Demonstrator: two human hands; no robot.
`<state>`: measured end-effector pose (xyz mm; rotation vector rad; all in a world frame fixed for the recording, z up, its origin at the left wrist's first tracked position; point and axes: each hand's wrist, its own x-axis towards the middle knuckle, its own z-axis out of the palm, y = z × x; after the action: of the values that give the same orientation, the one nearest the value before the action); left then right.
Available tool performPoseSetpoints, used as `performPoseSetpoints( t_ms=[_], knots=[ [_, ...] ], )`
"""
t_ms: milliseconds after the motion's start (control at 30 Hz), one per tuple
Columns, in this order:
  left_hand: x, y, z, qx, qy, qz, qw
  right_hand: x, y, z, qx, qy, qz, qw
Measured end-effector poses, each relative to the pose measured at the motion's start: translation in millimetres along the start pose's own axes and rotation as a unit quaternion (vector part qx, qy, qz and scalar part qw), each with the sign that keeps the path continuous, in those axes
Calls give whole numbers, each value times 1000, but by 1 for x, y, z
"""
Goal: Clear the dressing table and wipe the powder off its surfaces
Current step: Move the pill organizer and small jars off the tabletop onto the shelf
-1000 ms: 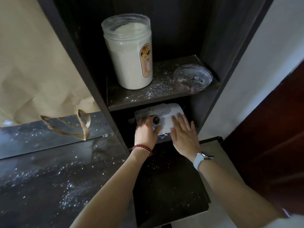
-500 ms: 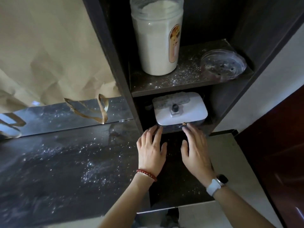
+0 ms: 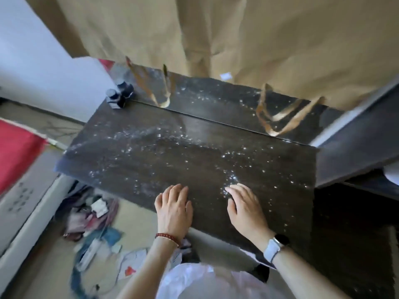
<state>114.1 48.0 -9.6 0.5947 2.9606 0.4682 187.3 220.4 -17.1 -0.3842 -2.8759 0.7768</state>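
Dressing table (image 3: pixel 151 160) fills mid-frame, dark top speckled with powder (image 3: pixel 232 184), left hand (image 3: pixel 173 209) and right hand (image 3: pixel 246 209) empty, fingers spread flat at its near edge, bottle (image 3: pixel 115 101) at far left corner against mirror (image 3: pixel 216 98), brown paper (image 3: pixel 237 35) above.

Legible text: none. Dark marks on the white panel (image 3: pixel 20 199) at left (motion-blurred) cannot be read; the small bottle (image 3: pixel 114 101) shows no readable label.

Brown paper (image 3: pixel 216 29) is hanging at the far side, clothes and papers (image 3: pixel 95 229) are lying scattered on the floor (image 3: pixel 138 214) near left.
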Motion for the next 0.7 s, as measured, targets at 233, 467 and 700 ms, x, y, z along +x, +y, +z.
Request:
performPoseSetpoints(
  t_ms=[233, 467, 700],
  knots=[
    [76, -174, -42, 20, -6, -107, 994, 121, -129, 78, -70, -54, -53, 995],
    [180, -277, -56, 44, -11, -115, 992, 249, -208, 133, -68, -98, -87, 989],
    [215, -314, -39, 53, -62, -138, 987, 368, -253, 160, -90, -83, -92, 988]
  ],
)
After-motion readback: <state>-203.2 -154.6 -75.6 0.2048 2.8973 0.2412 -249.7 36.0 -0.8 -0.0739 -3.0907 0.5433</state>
